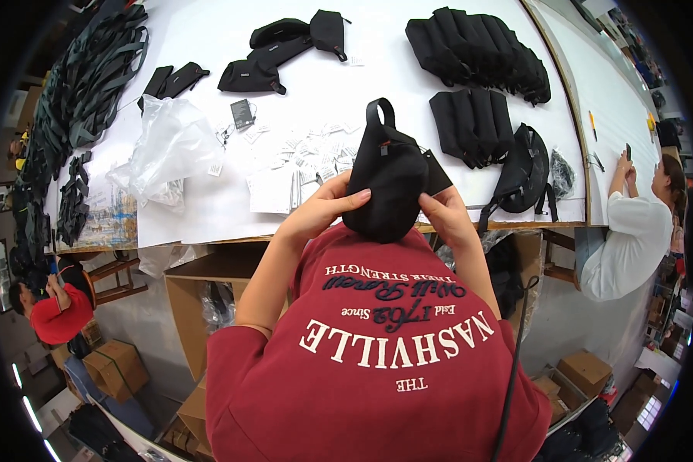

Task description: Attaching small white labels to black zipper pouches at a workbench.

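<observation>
Left fingers (356, 200) and right fingers (433, 206) are closed on opposite sides of the black fabric pouch (389, 192) at the table's (381, 54) near edge; likely light, soft, best gripped by sides or top loop (372, 115).

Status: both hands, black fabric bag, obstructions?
Left-hand grip and right-hand grip: holding opposite sides of black fabric bag. Scattered white paper tags left of it, blocking neither hand.

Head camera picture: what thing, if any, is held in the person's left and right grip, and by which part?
A black, rounded fabric pouch: left grip on its left side, right grip at its right edge. Its top loop is free.
</observation>
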Tool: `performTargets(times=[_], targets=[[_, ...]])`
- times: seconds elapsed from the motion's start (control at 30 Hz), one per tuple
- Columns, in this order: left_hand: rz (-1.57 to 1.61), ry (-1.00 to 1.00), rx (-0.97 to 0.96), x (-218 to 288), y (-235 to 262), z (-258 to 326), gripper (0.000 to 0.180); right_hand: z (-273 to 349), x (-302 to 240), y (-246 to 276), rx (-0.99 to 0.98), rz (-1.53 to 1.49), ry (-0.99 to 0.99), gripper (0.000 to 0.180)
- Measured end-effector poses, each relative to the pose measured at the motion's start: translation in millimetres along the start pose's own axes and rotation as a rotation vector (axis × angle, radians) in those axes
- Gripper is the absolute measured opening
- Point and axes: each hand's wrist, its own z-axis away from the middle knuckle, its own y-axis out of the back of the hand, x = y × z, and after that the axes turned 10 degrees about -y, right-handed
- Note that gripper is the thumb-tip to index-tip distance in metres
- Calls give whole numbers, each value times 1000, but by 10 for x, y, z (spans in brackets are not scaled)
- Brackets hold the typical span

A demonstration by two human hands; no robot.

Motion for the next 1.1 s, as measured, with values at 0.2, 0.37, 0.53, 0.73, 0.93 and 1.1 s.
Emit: performTargets(times=[0.2,0.37,0.53,0.73,0.93,1.1], targets=[[-55,-116,67,16,-1,-50,39,-110,-82,242,-81,-344,65,22],[-870,-93,100,265,176,-31,24,-10,-393,477,88,-480,179,12],[-924,-78,-57,264,125,33,24,-55,-372,529,68,-956,189,38],[-1004,-27,-356,330,-67,-37,26,-335,-128,243,156,-998,-135,39],[-1003,-18,-433,372,-88,-96,26,-413,-44,147,-135,-850,-400,41],[-998,-1,-446,384,-87,-92,26,-517,-50,304,192,-663,-292,33]])
